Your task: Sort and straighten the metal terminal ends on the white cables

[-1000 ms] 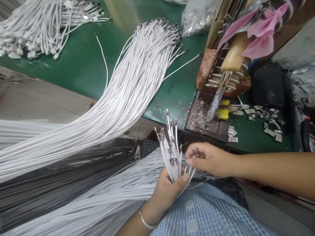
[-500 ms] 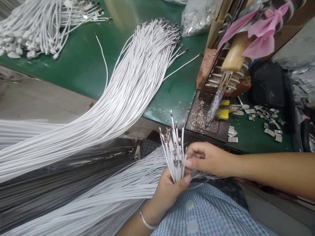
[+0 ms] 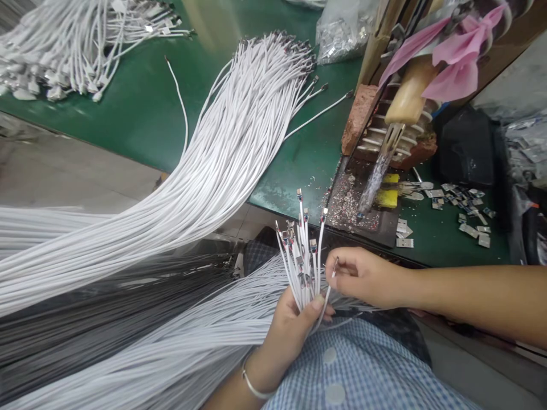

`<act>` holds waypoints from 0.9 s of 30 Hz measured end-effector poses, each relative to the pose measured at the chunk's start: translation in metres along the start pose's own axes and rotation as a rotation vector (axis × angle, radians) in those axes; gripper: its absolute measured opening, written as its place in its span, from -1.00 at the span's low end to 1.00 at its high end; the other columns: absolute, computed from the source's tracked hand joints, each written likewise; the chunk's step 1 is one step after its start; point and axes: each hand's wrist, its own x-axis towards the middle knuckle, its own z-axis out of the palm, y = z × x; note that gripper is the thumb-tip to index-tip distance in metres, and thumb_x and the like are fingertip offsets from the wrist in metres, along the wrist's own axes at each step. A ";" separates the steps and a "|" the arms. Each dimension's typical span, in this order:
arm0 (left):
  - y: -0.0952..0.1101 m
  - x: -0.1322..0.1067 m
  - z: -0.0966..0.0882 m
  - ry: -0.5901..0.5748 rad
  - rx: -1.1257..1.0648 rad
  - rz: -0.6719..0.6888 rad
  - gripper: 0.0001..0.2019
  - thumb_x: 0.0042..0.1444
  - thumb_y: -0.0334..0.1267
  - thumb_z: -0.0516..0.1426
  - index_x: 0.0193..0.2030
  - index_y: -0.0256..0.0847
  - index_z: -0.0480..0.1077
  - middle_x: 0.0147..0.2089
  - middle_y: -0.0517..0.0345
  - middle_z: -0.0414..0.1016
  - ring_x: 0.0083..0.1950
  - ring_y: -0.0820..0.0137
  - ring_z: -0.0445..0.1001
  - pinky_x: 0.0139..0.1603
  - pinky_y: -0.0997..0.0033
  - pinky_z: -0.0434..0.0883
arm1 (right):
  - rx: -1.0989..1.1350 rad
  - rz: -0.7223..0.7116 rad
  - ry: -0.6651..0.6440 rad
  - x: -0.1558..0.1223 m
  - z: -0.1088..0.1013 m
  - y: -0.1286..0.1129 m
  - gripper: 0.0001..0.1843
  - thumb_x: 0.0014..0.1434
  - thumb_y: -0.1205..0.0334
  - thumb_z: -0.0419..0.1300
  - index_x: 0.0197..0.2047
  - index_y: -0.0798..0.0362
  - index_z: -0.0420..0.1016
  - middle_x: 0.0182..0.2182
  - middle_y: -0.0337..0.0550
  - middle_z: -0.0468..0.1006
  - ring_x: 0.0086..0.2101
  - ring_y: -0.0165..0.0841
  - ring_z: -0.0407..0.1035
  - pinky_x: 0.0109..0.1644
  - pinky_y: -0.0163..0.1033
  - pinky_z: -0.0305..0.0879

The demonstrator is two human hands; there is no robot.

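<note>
My left hand (image 3: 291, 330) is closed around a bunch of thin white cables (image 3: 302, 266), whose metal-tipped ends fan upward above my fist. My right hand (image 3: 365, 278) is just to the right of the bunch, fingers curled, pinching the end of one white cable (image 3: 330, 285) beside the bunch. The cables trail down to the left over my lap in a thick sheaf (image 3: 179, 353). A silver bangle (image 3: 252, 386) sits on my left wrist.
A big bundle of white cables (image 3: 222, 148) drapes off the green table (image 3: 141, 114). Another cable heap (image 3: 72, 45) lies far left. A soldering iron (image 3: 395, 122) rests on a brick stand over a dark tray (image 3: 350, 208). Small metal shells (image 3: 464, 208) are scattered at right.
The bunch in my left hand has shifted slightly right and up. My right hand went from holding a metal tip high to pinching one cable lower beside the bunch.
</note>
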 end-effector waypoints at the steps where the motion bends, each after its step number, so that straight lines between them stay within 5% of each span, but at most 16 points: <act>1: 0.000 0.000 0.000 0.010 0.011 0.007 -0.82 0.07 -0.21 0.17 -0.20 -0.22 0.39 -0.39 0.17 0.54 -0.37 0.42 0.46 -0.32 0.46 0.36 | -0.015 0.009 0.015 0.000 0.000 0.000 -0.84 -0.02 0.20 0.16 -0.46 0.07 0.25 -0.58 -0.32 0.32 -0.51 -0.46 0.21 -0.39 -0.32 0.16; 7: 0.001 0.002 0.004 0.031 0.096 0.045 -0.73 0.00 -0.24 0.22 -0.13 -0.23 0.43 -0.14 0.10 0.54 -0.12 0.27 0.44 -0.08 0.35 0.32 | -0.025 0.029 0.044 0.000 -0.001 0.002 -0.71 -0.05 0.07 0.24 -0.42 0.09 0.28 -0.58 -0.36 0.21 -0.53 -0.50 0.10 -0.47 -0.35 0.06; 19: -0.005 0.000 0.000 0.084 0.047 -0.008 -0.81 -0.02 -0.23 0.23 -0.26 -0.22 0.41 -0.41 0.22 0.47 -0.38 0.44 0.37 -0.32 0.46 0.32 | 0.013 0.016 0.087 0.000 -0.001 0.003 -0.58 -0.06 -0.08 0.25 -0.51 0.07 0.20 -0.54 -0.32 0.27 -0.48 -0.47 0.18 -0.40 -0.33 0.15; 27: -0.005 0.002 0.002 0.146 -0.037 0.026 -0.78 -0.03 -0.24 0.24 -0.21 -0.20 0.43 -0.31 0.20 0.51 -0.33 0.44 0.39 -0.26 0.45 0.33 | -0.115 -0.006 0.048 -0.001 -0.002 0.001 -0.63 0.04 -0.06 0.17 -0.47 0.07 0.22 -0.54 -0.32 0.25 -0.50 -0.47 0.13 -0.39 -0.32 0.13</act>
